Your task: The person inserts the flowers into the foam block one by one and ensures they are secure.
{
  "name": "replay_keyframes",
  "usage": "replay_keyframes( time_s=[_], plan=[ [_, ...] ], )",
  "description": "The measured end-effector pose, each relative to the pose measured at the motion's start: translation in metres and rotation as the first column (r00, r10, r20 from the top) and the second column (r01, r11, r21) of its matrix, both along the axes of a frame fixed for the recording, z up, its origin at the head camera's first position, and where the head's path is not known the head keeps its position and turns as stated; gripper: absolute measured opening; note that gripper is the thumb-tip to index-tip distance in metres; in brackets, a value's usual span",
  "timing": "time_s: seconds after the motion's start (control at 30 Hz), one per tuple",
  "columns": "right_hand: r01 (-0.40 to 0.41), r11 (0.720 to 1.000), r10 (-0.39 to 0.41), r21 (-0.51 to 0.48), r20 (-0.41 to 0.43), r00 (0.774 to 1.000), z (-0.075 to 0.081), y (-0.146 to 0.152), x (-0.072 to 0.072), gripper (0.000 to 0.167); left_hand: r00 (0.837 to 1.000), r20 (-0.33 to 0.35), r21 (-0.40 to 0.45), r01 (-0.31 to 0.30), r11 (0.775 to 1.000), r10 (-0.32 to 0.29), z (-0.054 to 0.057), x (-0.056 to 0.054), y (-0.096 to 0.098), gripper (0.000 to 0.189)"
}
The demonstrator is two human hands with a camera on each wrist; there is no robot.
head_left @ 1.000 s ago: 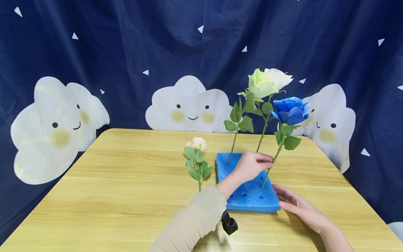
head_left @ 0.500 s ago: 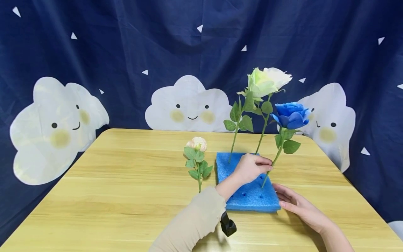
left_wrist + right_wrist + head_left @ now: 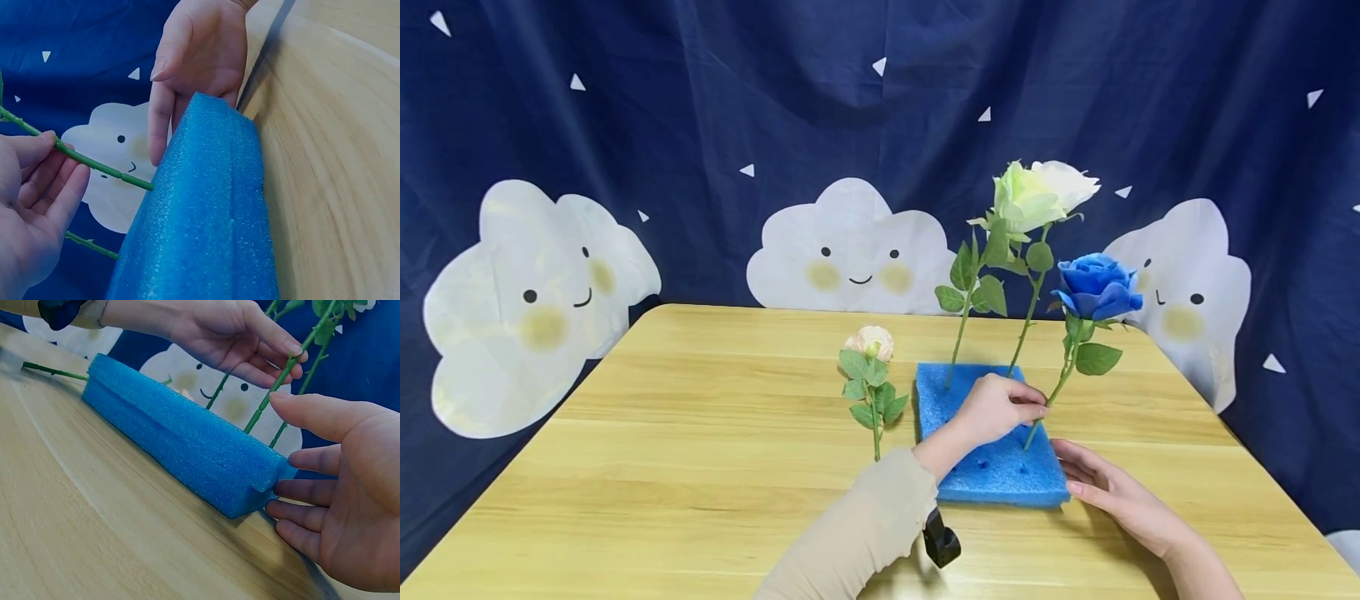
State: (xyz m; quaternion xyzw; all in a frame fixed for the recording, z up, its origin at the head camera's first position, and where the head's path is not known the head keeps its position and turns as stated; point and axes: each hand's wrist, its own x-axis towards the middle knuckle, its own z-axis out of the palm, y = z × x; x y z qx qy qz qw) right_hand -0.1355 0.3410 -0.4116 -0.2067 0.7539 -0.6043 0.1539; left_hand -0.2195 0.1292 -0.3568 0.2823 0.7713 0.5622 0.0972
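Observation:
My left hand (image 3: pixel 996 410) pinches the green stem (image 3: pixel 103 167) of a blue rose (image 3: pixel 1097 292) between thumb and fingers. The stem's lower end goes into the top of a blue foam block (image 3: pixel 1000 487), and the flower leans to the right. At the block's right side rests my right hand (image 3: pixel 1112 498); its fairly straight fingers (image 3: pixel 306 492) touch the foam near the corner. Two more roses stand in the back of the block, a pale green one (image 3: pixel 1021 200) and a white one (image 3: pixel 1067 185) partly behind it.
A small pale pink rose (image 3: pixel 871 343) with green leaves lies on the wooden table (image 3: pixel 700 467), left of the block. Several holes dot the foam's top. Beneath the left sleeve a black clip-like piece (image 3: pixel 942 542) shows. Behind the table hangs a dark blue cloud-print curtain (image 3: pixel 700 100).
The blue rose has come down, its bloom sinking lower and its stem deeper into the foam. My left hand has lowered slightly with it. My right hand stays at the block.

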Motion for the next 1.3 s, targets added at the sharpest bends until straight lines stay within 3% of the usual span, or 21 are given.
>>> replay_keyframes(
  time_s=[0.2, 0.73, 1.03, 1.3],
  plan=[
    [-0.002, 1.000, 0.002, -0.003, -0.005, 1.000, -0.0012, -0.0002, -0.0004, 0.051, 1.000, 0.008, -0.023, 0.007, 1.000, -0.006, 0.0007, 0.0019, -0.0003, 0.015],
    [-0.024, 0.999, 0.024, -0.027, 0.002, 1.000, 0.0014, -0.0014, 0.0005, 0.051, 0.998, 0.061, 0.038, -0.010, 0.999, 0.007, -0.0006, 0.0001, -0.0027, 0.015],
    [0.021, 1.000, -0.021, 0.017, -0.004, 1.000, 0.0010, -0.0006, 0.0010, 0.051, 0.999, 0.044, 0.056, -0.019, 0.998, 0.016, -0.0069, -0.0031, -0.0026, 0.015],
    [0.042, 0.998, -0.043, 0.041, 0.000, 0.999, 0.0014, -0.0020, 0.0009, 0.052, 0.999, 0.045, 0.068, 0.002, 0.998, -0.005, -0.0051, -0.0044, -0.0091, 0.016]
  ],
)
